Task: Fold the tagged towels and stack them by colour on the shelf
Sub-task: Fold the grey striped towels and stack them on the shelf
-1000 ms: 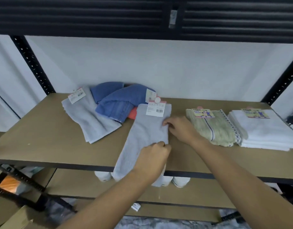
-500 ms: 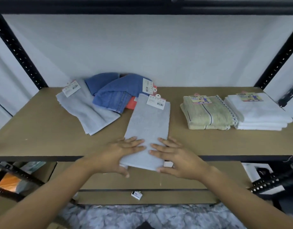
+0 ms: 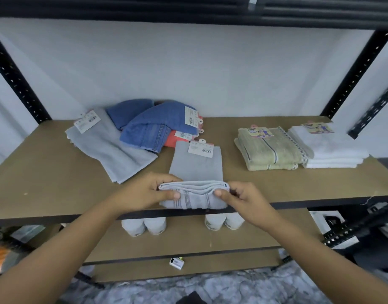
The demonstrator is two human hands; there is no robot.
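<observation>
**Fingers (image 3: pixel 173 195) pinch the grey towel's (image 3: pixel 196 167) hem**

Fingers of the left hand (image 3: pixel 145 191) and the right hand (image 3: pixel 243 198) curl on the near hem and hold it lifted. The rest of the towel lies flat on the shelf (image 3: pixel 46 172), its tag (image 3: pixel 200 149) at the far end. I judge a fold is half made: next the hem must go toward the tag, edges level. A second grey towel (image 3: pixel 109 148) lies spread at the left, partly under the blue towels (image 3: pixel 151 126). A coral towel (image 3: pixel 173 139), I think, hides below them. This heap sits just beside the far corner. The green stack (image 3: pixel 269 150) and white stack (image 3: pixel 326 145) are well apart.
</observation>
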